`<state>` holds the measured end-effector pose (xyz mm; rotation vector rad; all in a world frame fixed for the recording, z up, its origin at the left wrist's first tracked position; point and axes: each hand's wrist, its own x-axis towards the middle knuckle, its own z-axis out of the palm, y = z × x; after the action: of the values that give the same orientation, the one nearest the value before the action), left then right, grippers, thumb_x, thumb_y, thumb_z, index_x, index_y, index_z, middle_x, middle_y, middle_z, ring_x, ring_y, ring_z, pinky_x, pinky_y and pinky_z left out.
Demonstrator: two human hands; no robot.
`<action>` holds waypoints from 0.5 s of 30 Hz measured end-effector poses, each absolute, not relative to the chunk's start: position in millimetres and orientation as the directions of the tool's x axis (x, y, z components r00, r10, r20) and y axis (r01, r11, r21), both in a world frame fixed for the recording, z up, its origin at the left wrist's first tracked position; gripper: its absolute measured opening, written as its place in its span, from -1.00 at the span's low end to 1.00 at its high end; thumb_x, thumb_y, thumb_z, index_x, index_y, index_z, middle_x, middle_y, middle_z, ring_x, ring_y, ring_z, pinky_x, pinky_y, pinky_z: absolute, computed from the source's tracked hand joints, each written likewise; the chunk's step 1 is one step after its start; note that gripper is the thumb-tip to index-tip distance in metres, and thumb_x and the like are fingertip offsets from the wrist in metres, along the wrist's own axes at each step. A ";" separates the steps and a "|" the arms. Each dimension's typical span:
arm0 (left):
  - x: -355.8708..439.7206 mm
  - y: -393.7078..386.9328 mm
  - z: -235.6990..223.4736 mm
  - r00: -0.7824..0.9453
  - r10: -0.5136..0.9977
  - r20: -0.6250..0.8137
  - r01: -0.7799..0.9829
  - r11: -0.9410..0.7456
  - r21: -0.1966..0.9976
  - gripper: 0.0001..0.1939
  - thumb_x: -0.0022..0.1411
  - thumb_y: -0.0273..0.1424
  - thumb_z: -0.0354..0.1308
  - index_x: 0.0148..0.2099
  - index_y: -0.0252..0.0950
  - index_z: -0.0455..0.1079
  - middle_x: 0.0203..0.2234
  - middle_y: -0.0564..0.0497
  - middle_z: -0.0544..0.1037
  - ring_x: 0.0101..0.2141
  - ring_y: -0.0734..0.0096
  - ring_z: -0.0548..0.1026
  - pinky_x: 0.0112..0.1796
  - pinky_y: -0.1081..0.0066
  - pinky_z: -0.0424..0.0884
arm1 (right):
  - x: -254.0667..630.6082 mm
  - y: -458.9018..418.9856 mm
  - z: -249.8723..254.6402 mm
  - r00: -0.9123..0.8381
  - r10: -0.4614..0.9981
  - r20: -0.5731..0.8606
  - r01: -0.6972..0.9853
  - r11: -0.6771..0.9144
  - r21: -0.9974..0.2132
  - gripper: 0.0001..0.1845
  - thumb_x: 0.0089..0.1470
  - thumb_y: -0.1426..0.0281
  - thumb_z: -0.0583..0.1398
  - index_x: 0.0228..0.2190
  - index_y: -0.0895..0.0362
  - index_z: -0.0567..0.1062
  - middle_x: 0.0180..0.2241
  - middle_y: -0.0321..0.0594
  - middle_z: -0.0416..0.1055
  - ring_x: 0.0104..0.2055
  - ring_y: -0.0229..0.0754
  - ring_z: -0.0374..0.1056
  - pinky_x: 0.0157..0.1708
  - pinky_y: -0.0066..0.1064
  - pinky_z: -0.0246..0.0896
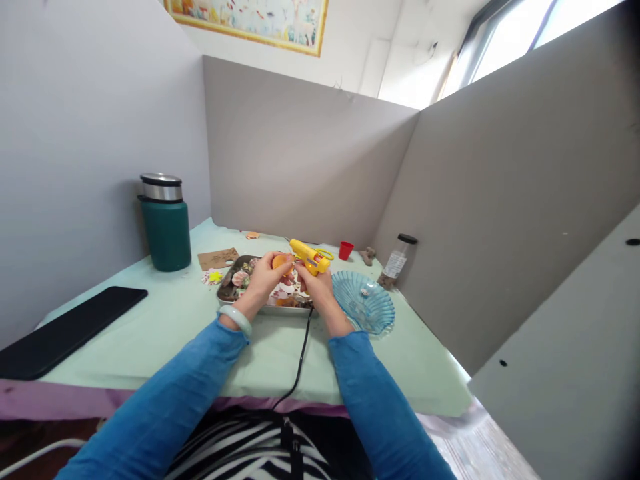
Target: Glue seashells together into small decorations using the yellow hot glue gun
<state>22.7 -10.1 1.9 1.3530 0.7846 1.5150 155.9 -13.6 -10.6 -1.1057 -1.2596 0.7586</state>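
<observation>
Between the thumb and fingers of my left hand [267,277] is a thin orange piece that looks like a shell [283,264]. My right hand [314,283] grips a yellow hot glue gun [309,256], and its black cord [303,357] runs down over the table's front edge. Both hands are close together above a metal tray [270,310]. Several seashells [240,279] and small pieces lie in this tray, partly hidden by my hands. The glue gun's nozzle and the fingers of my right hand are partly covered, so contact with the orange piece cannot be made out.
A blue scalloped glass plate [383,313] holds one small item, right of the tray. Behind stand a red cup [345,251] and a jar [397,261]. At left are a green bottle [167,230], brown card [215,259], yellow star [215,277] and black flat pad [75,330]. Grey partitions surround the table.
</observation>
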 end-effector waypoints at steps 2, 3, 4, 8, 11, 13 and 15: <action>22.6 -8.7 0.6 0.033 0.918 0.395 -0.215 -0.379 0.900 -0.57 -0.05 -0.22 0.39 -0.21 -0.34 0.36 -0.47 0.06 0.49 -0.56 0.48 0.48 -0.58 0.48 0.44 | 156.1 -14.4 -9.9 0.180 0.919 0.350 0.119 0.333 -0.935 -0.68 -0.09 0.11 0.28 -0.49 0.13 0.49 -0.66 -0.38 0.33 -0.70 -0.35 0.18 -0.67 -0.51 0.07; 22.6 -8.5 0.3 0.033 0.916 0.399 -0.209 -0.384 0.899 -0.57 -0.05 -0.21 0.39 -0.21 -0.34 0.36 -0.47 0.06 0.49 -0.57 0.48 0.47 -0.58 0.49 0.43 | 156.0 -15.1 -9.3 0.175 0.922 0.346 0.112 0.331 -0.937 -0.67 -0.10 0.10 0.29 -0.49 0.14 0.49 -0.66 -0.38 0.33 -0.70 -0.36 0.18 -0.68 -0.51 0.07; 22.6 -8.5 0.2 0.036 0.914 0.403 -0.201 -0.389 0.899 -0.56 -0.04 -0.20 0.39 -0.21 -0.34 0.36 -0.48 0.06 0.49 -0.58 0.48 0.47 -0.59 0.49 0.42 | 155.9 -15.8 -8.7 0.172 0.925 0.338 0.103 0.325 -0.940 -0.65 -0.11 0.09 0.30 -0.48 0.14 0.49 -0.66 -0.38 0.33 -0.70 -0.36 0.18 -0.68 -0.51 0.07; 22.6 -10.9 1.7 0.054 0.913 0.405 -0.179 -0.390 0.903 -0.54 -0.05 -0.16 0.39 -0.21 -0.33 0.35 -0.51 0.07 0.48 -0.59 0.48 0.45 -0.59 0.49 0.40 | 154.9 -17.6 -7.2 0.187 0.932 0.312 0.064 0.305 -0.950 -0.66 -0.15 0.12 0.32 -0.47 0.14 0.49 -0.66 -0.40 0.32 -0.70 -0.36 0.17 -0.68 -0.51 0.09; 22.6 -12.7 2.9 0.055 0.915 0.400 -0.178 -0.386 0.905 -0.53 -0.05 -0.13 0.39 -0.22 -0.32 0.36 -0.50 0.08 0.48 -0.58 0.48 0.45 -0.57 0.48 0.41 | 154.2 -18.9 -5.6 0.190 0.931 0.311 -0.013 0.319 -0.948 -0.69 -0.16 0.16 0.31 -0.47 0.15 0.47 -0.69 -0.43 0.29 -0.71 -0.38 0.13 -0.70 -0.52 0.06; 22.7 -13.4 3.5 0.042 0.917 0.397 -0.176 -0.385 0.906 -0.54 -0.05 -0.12 0.39 -0.23 -0.32 0.36 -0.51 0.09 0.47 -0.58 0.50 0.43 -0.58 0.49 0.39 | 154.0 -20.3 -3.9 0.175 0.933 0.313 -0.072 0.329 -0.941 -0.70 -0.17 0.18 0.31 -0.46 0.15 0.46 -0.70 -0.44 0.27 -0.72 -0.38 0.11 -0.70 -0.52 0.05; 22.8 -13.6 3.7 0.024 0.917 0.399 -0.175 -0.389 0.905 -0.55 -0.05 -0.12 0.39 -0.26 -0.32 0.36 -0.56 0.11 0.44 -0.60 0.51 0.40 -0.60 0.51 0.36 | 154.1 -21.5 -2.4 0.154 0.937 0.314 -0.110 0.332 -0.937 -0.71 -0.19 0.20 0.31 -0.46 0.15 0.44 -0.70 -0.45 0.27 -0.72 -0.38 0.10 -0.71 -0.51 0.04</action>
<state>22.8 -13.6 3.7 1.3929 0.8188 1.5264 154.1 -21.5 -2.4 -0.9315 -1.1540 0.9320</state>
